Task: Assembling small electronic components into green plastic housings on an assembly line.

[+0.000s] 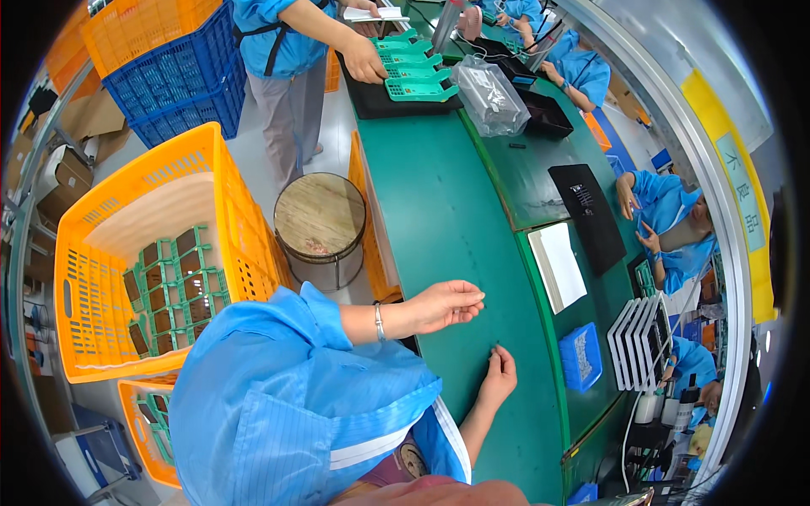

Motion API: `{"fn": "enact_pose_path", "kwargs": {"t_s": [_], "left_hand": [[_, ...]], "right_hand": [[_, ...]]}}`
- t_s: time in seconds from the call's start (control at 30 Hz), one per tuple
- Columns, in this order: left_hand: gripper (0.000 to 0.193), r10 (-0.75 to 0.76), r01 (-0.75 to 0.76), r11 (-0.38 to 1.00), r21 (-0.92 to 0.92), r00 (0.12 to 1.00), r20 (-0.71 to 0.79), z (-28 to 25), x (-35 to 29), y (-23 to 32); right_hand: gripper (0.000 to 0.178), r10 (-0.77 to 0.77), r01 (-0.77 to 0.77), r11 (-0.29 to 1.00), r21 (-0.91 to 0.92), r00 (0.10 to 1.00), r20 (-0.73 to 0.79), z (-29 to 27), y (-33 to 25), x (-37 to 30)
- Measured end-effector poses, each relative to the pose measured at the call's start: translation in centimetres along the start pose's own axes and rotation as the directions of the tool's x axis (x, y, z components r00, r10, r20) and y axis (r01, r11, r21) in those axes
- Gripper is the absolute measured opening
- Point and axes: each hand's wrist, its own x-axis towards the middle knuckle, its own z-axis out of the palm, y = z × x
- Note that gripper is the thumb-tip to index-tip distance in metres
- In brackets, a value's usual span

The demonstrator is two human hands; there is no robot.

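Above the green tabletop (pixel 447 219), my left hand (pixel 440 307), with a silvery bracelet at its wrist, has its thumb and fingers pressed together in a pinch. Anything between those fingertips is too small to make out. My right hand (pixel 498 378) is lower and further right, near the table surface, its fingers closed together. A tiny dark speck shows at its fingertips, but I cannot tell what it is. The two hands are apart from each other.
An orange crate (pixel 240 198) of green-framed parts (pixel 177 291) and a round stool (pixel 319 215) stand left. A co-worker's hand (pixel 364 61) touches green frames (pixel 413 84) at the far end. Rightward lie a notebook (pixel 557 266), blue bin (pixel 580 358), black mat (pixel 586 215) and white rack (pixel 637 337).
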Motion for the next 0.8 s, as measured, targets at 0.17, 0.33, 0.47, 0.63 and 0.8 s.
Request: {"fn": "enact_pose_path", "kwargs": {"t_s": [0.17,0.33,0.47,0.63,0.8], "left_hand": [[0.018,-0.001,0.001,1.0,-0.022,1.0,0.013,0.1,-0.4,0.7],[0.018,-0.014,0.014,1.0,0.004,1.0,-0.005,-0.3,-0.7,0.5],[0.018,-0.054,0.055,0.998,-0.006,0.998,0.016,0.1,-0.9,0.6],[0.018,-0.095,0.096,0.995,-0.012,0.994,0.058,1.6,-1.7,1.1],[0.018,-0.087,0.086,0.996,0.011,0.992,0.095,1.9,-2.4,1.6]], "right_hand": [[0.014,0.038,-0.04,0.998,0.052,0.999,0.039,0.2,-0.1,0.3],[0.014,0.015,-0.016,0.999,0.028,1.0,0.027,0.4,-0.4,0.2],[0.016,0.041,-0.042,0.999,0.013,0.996,0.077,0.5,-1.2,0.3],[0.027,0.212,-0.258,0.954,0.155,0.94,0.267,2.5,-5.2,1.2],[0.037,0.196,-0.295,0.927,0.23,0.907,0.373,6.2,-6.0,3.0]]}}
